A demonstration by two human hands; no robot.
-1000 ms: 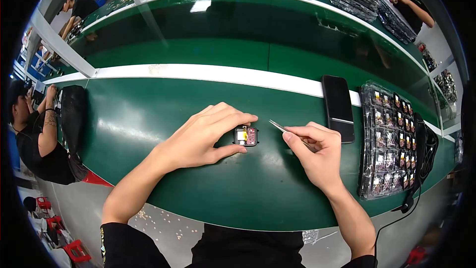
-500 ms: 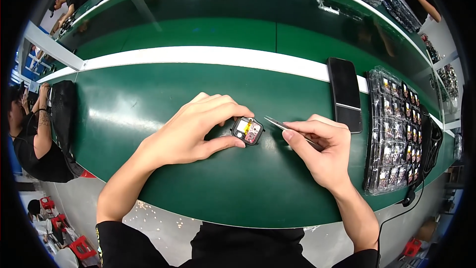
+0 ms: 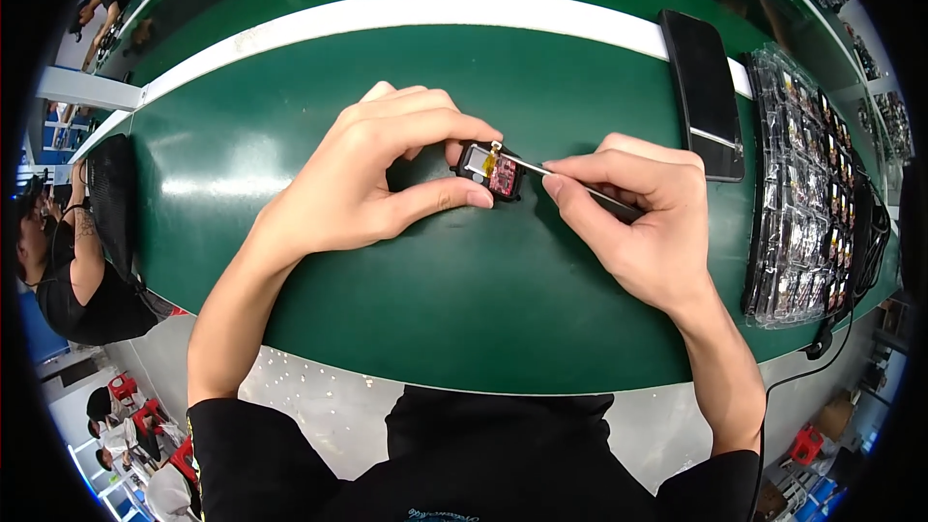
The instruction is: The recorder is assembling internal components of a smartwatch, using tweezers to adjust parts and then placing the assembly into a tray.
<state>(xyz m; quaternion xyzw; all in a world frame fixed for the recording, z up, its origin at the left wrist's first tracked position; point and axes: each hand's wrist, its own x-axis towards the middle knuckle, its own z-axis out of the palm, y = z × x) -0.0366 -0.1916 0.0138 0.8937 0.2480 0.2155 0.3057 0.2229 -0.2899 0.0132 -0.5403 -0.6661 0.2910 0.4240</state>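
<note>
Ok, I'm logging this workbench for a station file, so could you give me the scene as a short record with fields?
Left hand: holds small open device between thumb and fingers
Right hand: grips metal tweezers, tips at device; contact unclear
Device: dark case, red board and yellow patch showing
Surface: green tabletop
Right side: dark flat slab, clear plastic trays holding small units

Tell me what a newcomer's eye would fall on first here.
Probably the small open black casing with red and yellow parts, held mid-table by the left hand, while the right hand holds tweezers at its right side. Next, likely the clear plastic trays of small units at the right of the green table, beside a flat black slab.
</note>
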